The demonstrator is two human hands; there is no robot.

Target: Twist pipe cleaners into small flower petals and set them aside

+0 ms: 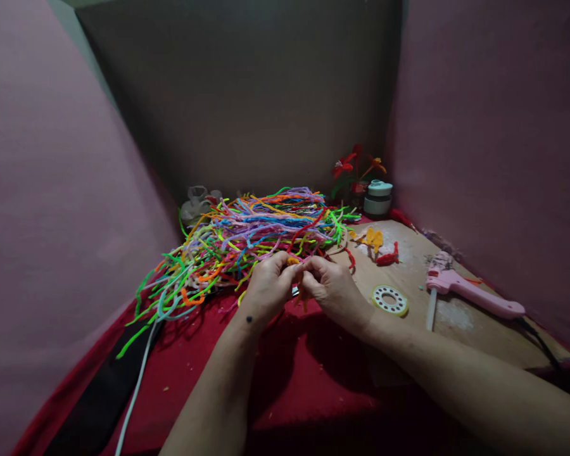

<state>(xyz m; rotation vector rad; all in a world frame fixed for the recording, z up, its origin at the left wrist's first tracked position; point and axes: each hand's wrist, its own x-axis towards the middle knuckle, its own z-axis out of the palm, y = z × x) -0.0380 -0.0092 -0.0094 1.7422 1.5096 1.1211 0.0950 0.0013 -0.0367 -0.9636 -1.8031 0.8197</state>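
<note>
My left hand (pixel 272 282) and my right hand (pixel 330 288) meet at the middle, fingertips nearly touching above the red cloth (pixel 194 367). Both are closed in a pinch on a small orange fuzzy piece (pixel 304 299), which shows between and below the fingers; its full shape is hidden. Just behind the hands lies a large heap of many-coloured fuzzy stems (pixel 270 221). On the board to the right lie a yellow-orange fuzzy piece (pixel 373 239) and a red one (pixel 388 256).
A pink glue gun (pixel 479 296) and a round white disc with holes (pixel 390 300) rest on the wooden board (pixel 408 272). Behind stand a teal-lidded jar (pixel 379 197) and red fuzzy flowers (pixel 344 166). A white cord (pixel 140 373) runs down the left over a black strip (pixel 102 392).
</note>
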